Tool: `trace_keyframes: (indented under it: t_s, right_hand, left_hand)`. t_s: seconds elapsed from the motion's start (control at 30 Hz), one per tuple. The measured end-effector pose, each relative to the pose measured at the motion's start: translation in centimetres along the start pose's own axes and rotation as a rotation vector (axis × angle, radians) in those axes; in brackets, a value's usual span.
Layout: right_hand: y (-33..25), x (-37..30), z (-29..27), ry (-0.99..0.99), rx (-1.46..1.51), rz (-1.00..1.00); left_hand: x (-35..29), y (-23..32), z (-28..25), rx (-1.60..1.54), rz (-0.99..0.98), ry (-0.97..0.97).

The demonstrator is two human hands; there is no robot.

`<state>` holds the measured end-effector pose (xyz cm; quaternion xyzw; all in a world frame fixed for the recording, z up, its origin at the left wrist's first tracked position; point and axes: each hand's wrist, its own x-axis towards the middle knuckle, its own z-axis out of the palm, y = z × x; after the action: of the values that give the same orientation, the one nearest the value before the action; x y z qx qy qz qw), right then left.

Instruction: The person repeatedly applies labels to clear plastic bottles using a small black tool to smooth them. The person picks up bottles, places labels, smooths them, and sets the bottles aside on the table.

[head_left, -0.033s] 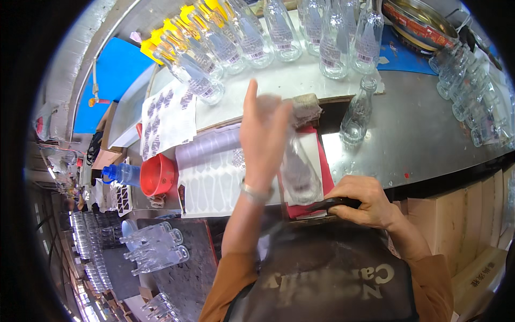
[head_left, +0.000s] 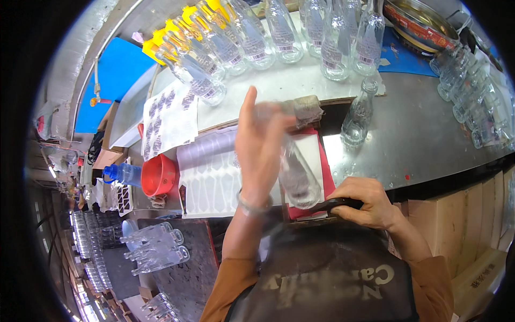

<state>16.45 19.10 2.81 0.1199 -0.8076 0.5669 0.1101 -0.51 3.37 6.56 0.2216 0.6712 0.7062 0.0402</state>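
Observation:
My left hand [head_left: 260,145], blurred, is over the neck end of a clear glass bottle [head_left: 301,185]. One finger stretches straight away from me; the others are smeared. Tilted, the bottle lies above a white pad [head_left: 311,150] with red edging. At the bottle's base, my right hand [head_left: 365,201] is closed round a black handle [head_left: 343,202], whose far part is hidden. Left of the bottle lies a sheet of clear, bottle-shaped labels [head_left: 209,188]. A grey cloth roll [head_left: 307,110] sits beyond my left hand. Another bottle [head_left: 358,115] stands to the right.
Several labelled bottles [head_left: 289,45] stand at the back. More bottles [head_left: 472,96] are at the far right. A red bowl [head_left: 160,175] and a blue-capped water bottle [head_left: 123,173] stand left. Cardboard boxes [head_left: 445,220] are at the lower right, and bottles [head_left: 155,247] lie lower left.
The bottle under my left hand looks slightly turned, and its label area shows differently. My left hand has shifted a little. My right hand stays on the black handle.

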Motion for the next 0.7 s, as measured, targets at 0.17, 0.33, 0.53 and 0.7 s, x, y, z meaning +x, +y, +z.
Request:
trace_keyframes:
  t_s: [0.17, 0.33, 0.53, 0.7]
  right_hand:
    - [-2.0, -0.3, -0.7, 0.107, 0.011, 0.109]
    - [-2.3, -0.6, -2.0, 0.261, 0.028, 0.166]
    - [-1.0, -0.1, -4.8, 0.56, 0.234, 0.325]
    - [0.2, 2.9, -7.4, 0.703, -0.029, 0.26]
  left_hand:
    - [4.1, 6.8, -3.8, 0.14, 0.347, 0.199]
    - [14.6, 6.1, -6.1, 0.253, 0.696, 0.165]
    - [21.0, -0.8, -7.2, 0.335, 0.586, 0.162]
    - [22.1, -1.4, -7.4, 0.462, 0.609, 0.198]
